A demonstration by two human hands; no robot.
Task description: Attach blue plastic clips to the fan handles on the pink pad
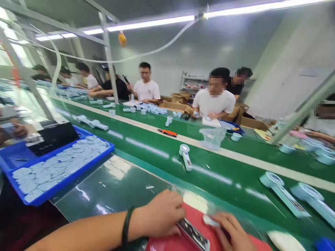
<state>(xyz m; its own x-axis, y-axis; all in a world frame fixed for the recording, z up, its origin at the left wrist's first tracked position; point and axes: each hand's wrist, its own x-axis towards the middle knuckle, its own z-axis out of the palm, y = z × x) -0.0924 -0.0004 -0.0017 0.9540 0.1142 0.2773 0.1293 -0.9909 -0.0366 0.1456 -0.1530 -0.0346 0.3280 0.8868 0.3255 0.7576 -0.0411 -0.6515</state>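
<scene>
Handheld fan body (193, 234), its dark printed face turned up, is held low in the head view, tilted over a red mat (159, 244). It is gripped at its upper end by the closed left hand (161, 213), around whose wrist a black band (126, 226) is worn. A pale blue disc (210, 220), blurred by motion, is pinched by the curled fingers of the right hand (232, 232), just beside the body's upper end. Both hands are positioned at the near edge of a green conveyor table (222, 164). Two assembled fans (285, 193) are laid flat on the belt to the right, and another fan (185, 157) is seen farther along it. To the left, a blue tray (78, 173) is filled with similar discs (60, 164), and a flat black package (53, 137) is laid partly over its far end. A clear plastic container (212, 138) and orange-handled pliers (167, 132) are placed across the belt. Beyond a second green belt, co-workers in white T-shirts (214, 97) are seated among cardboard boxes (172, 106), with more fans set out before them. Another person's hand (18, 131) is seen at the left edge.
</scene>
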